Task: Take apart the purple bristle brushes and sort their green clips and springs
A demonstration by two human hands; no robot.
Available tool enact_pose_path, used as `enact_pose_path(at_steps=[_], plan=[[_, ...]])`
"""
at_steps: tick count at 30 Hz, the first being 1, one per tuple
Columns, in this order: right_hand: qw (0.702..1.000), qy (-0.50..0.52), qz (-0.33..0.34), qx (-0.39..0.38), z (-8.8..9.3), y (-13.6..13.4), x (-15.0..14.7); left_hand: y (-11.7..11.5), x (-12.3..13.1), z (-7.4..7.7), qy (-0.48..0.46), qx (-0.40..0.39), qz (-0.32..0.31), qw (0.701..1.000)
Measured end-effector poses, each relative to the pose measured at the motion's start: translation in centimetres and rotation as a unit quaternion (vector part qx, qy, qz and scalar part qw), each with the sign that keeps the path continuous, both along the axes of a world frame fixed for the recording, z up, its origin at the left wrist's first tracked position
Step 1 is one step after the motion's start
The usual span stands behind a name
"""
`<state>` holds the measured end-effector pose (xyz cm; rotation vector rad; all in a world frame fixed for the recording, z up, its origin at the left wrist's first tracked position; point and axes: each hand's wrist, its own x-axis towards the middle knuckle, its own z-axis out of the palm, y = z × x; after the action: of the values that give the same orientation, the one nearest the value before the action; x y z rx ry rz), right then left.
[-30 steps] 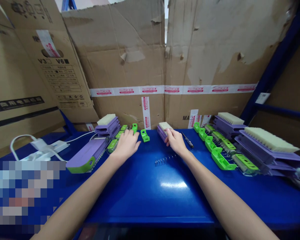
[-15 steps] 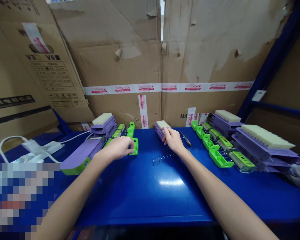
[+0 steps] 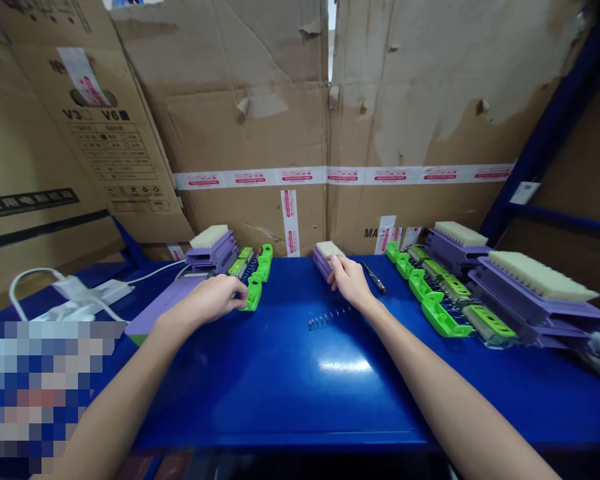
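My left hand (image 3: 221, 298) is closed on a green plastic part (image 3: 253, 293) at the near end of the left row of green parts (image 3: 265, 260). My right hand (image 3: 347, 279) is closed around the near right side of a purple block with a cream bristled top (image 3: 329, 251), at the back middle of the blue table. A loose metal spring (image 3: 321, 322) lies on the table just in front of my right hand. To the right of that hand lies a thin dark screwdriver-like tool (image 3: 375, 277).
On the right stand green brackets (image 3: 443, 317), green-and-clear pieces (image 3: 489, 322) and purple blocks with cream tops (image 3: 543, 275). At left are another purple block (image 3: 211, 248), a long purple piece (image 3: 163, 303) and a white power strip (image 3: 97, 297). Cardboard (image 3: 240, 140) backs the table.
My left hand has moved left with the green part, which now sits closer to the left row. My right hand remains at the purple block. The camera view has shifted slightly.
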<state>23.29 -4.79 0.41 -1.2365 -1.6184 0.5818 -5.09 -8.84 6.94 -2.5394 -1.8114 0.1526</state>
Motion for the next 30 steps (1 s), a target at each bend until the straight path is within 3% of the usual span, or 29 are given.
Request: enact_pose_path(at_steps=[17, 21, 25, 30], plan=[[1.0, -0.01, -0.002, 0.005, -0.1, 0.1, 0.1, 1.2, -0.1, -0.1, -0.039, -0.002, -0.04, 0.998], [1.0, 0.006, 0.002, 0.007, -0.3, 0.3, 0.1, 0.6, 0.5, 0.6, -0.073, 0.079, -0.024, 0.994], [0.998, 0.057, 0.012, -0.016, -0.2, 0.4, 0.1, -1.2, 4.1, 0.4, -0.104, 0.142, -0.05, 0.983], [0.984, 0.169, 0.032, -0.051, 0.8, 0.1, 0.1, -3.1, 10.3, -2.7, -0.028, 0.061, -0.17, 0.983]])
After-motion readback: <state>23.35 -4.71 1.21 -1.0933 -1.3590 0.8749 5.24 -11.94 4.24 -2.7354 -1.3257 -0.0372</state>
